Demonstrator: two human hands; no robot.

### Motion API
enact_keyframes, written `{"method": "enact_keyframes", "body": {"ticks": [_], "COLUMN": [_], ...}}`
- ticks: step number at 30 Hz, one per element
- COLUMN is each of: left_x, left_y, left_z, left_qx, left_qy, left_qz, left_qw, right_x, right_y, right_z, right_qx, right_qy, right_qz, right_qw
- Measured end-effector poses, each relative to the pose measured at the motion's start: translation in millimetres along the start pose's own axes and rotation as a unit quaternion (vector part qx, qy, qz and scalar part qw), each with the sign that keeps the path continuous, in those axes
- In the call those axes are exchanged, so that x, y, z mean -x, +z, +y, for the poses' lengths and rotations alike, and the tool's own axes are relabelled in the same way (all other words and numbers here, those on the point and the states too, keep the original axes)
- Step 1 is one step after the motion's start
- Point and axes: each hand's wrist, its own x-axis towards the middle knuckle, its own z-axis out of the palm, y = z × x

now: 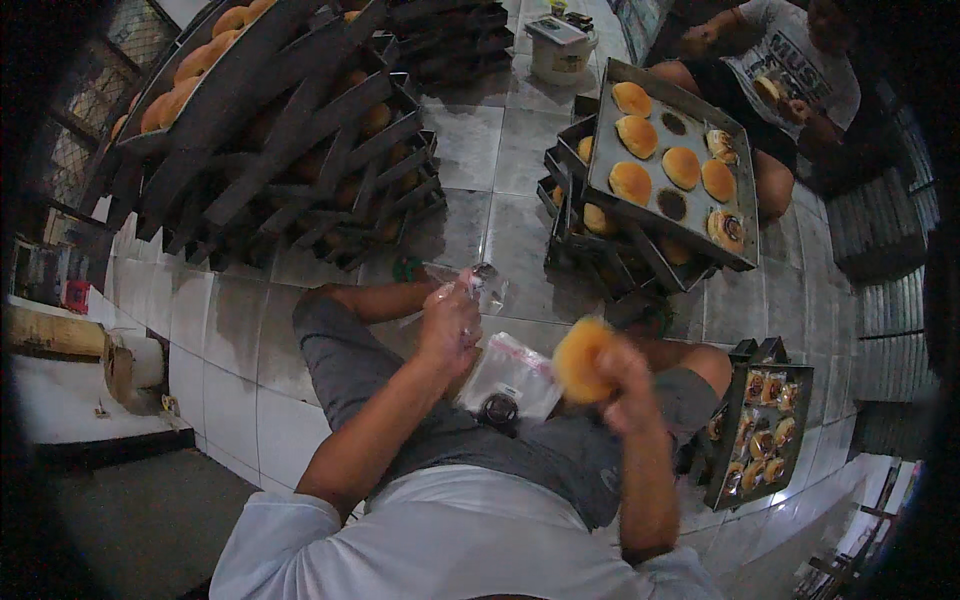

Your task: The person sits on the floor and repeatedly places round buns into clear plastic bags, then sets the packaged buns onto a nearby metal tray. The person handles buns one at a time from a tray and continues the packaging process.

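My right hand (632, 390) grips a round golden bun (582, 362) in front of my right thigh; both are smeared by motion. To the left, my closed left hand (450, 325) pinches a clear plastic bag (490, 290), which sticks out past the fingertips. Between the hands, a stack of clear plastic bags (520, 372) lies between my crossed legs. A small dark round object (498, 408) rests at the near edge of that stack; its kind is unclear.
Ahead right, a metal tray (652, 90) of buns tops several stacked trays. Another person (800, 70) sits behind it, holding a bun. Wrapped buns fill a tray (715, 490) by my right knee. Tall stacks of dark trays (290, 130) stand at left. A white bucket (560, 60) stands at the back.
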Motion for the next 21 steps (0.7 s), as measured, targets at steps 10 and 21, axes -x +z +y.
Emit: {"method": "enact_keyframes", "body": {"ticks": [10, 21], "left_x": [-2, 84], "left_y": [-9, 41], "left_z": [-49, -34], "left_qx": [0.135, -0.01], "left_qy": [-0.088, 0.304], "left_qz": [-0.068, -0.109], "left_qw": [0.985, 0.946], "right_x": [73, 21], "right_y": [96, 93], "right_z": [11, 8], "right_qx": [0.271, 0.129], "right_qy": [-0.441, -0.24], "right_qz": [0.106, 0.027], "right_qw": [0.849, 0.962]}}
